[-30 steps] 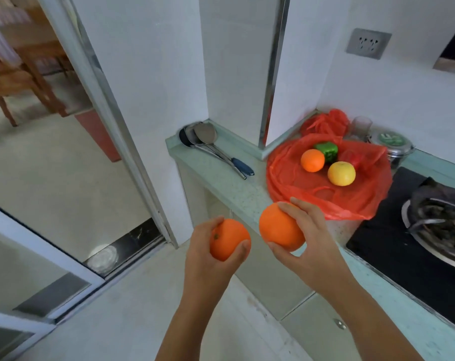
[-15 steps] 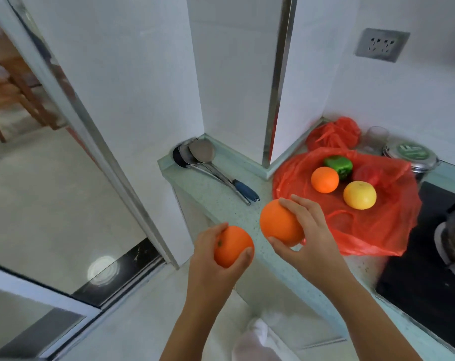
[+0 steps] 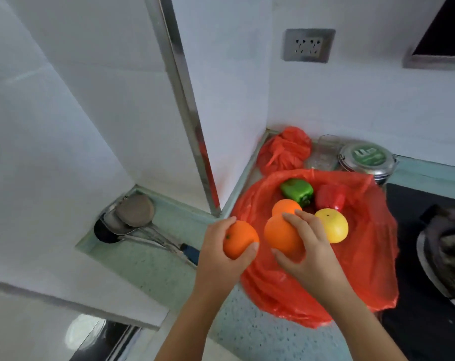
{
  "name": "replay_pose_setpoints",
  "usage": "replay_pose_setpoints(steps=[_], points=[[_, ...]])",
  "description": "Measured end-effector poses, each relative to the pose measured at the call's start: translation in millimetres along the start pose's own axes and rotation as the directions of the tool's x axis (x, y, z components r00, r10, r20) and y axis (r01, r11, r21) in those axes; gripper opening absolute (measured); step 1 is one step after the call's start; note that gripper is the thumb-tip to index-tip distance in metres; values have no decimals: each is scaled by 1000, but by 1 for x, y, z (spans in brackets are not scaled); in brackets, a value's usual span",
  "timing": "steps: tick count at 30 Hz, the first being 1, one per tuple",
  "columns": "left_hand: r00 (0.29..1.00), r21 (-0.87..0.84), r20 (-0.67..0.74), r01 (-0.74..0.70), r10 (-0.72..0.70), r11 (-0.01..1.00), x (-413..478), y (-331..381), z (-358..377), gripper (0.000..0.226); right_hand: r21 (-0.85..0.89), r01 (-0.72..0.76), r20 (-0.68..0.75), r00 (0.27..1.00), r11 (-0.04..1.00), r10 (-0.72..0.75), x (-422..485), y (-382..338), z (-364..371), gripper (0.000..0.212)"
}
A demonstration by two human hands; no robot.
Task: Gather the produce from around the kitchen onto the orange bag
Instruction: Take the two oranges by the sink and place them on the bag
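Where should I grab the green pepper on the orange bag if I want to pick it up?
Probably around its blocky sides, coming down from above. The green pepper lies at the far edge of the orange bag, with an orange close in front and a red pepper beside it, so the top is the open way in.

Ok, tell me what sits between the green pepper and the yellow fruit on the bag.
In the head view, an orange lying on the orange bag sits roughly between the green pepper and the yellow fruit, partly hidden by the right hand.

Hands (image 3: 268, 256) with oranges (image 3: 282, 237) over orange bag (image 3: 364, 261)
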State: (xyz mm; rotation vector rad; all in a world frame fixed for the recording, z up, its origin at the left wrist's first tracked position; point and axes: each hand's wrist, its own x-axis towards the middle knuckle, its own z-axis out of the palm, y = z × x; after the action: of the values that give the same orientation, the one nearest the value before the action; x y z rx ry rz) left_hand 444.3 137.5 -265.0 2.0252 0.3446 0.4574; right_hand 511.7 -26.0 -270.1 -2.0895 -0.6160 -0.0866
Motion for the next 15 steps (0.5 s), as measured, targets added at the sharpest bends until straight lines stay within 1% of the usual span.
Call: replay_pose_setpoints(steps=[6, 10, 15], points=[[983, 84, 162, -100, 85, 991, 37, -23, 52, 55, -95, -179, -47, 983, 979, 175, -2, 50, 0, 66], [972, 121, 208, -136, 109, 983, 45, -42, 78, 57, -131, -260, -55, 965, 957, 255, -5, 73, 2, 66], [966, 158, 238, -137, 97, 978, 51, -58, 99, 64, -159, -311, -33, 950, 937, 309, -6, 89, 4, 66]])
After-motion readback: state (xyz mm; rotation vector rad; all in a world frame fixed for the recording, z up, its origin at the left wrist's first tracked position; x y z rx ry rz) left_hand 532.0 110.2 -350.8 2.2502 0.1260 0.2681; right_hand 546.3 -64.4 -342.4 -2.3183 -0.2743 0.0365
